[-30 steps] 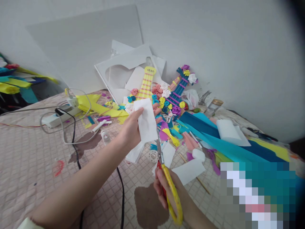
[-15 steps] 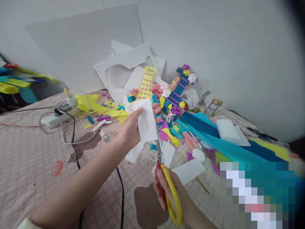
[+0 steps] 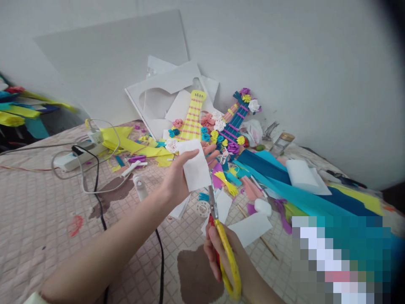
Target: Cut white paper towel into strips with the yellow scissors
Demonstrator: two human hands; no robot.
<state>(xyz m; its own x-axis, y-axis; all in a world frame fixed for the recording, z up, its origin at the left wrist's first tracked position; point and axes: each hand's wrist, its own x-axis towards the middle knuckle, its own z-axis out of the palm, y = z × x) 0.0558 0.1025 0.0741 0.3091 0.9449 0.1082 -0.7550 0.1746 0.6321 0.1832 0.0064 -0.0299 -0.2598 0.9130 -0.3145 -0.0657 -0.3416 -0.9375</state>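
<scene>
My left hand (image 3: 179, 177) grips a white paper piece (image 3: 195, 171), with the thumb on its face and the fingers behind it. Scissors (image 3: 228, 257) with one yellow and one red handle are in my right hand (image 3: 234, 249); their blades point up at the paper's lower right corner. Whether the blades touch the paper I cannot tell. Behind the paper stands a yellow paper guitar (image 3: 194, 112) trimmed with paper flowers. Beside it leans a blue one (image 3: 237, 120) with purple strips. White paper sheets (image 3: 251, 228) lie near the scissors.
At the left a power strip (image 3: 74, 156) trails several cables. A glue bottle (image 3: 140, 187) is near my left forearm. Blue crepe paper (image 3: 265, 169) and a white roll (image 3: 302, 173) lie to the right. A glass jar (image 3: 282, 143) stands by the wall, and a wooden stick (image 3: 268, 247) near my right hand.
My left hand has shifted slightly down with the paper, and its thumb now reaches further across it. The scissors have stayed nearly in place.
</scene>
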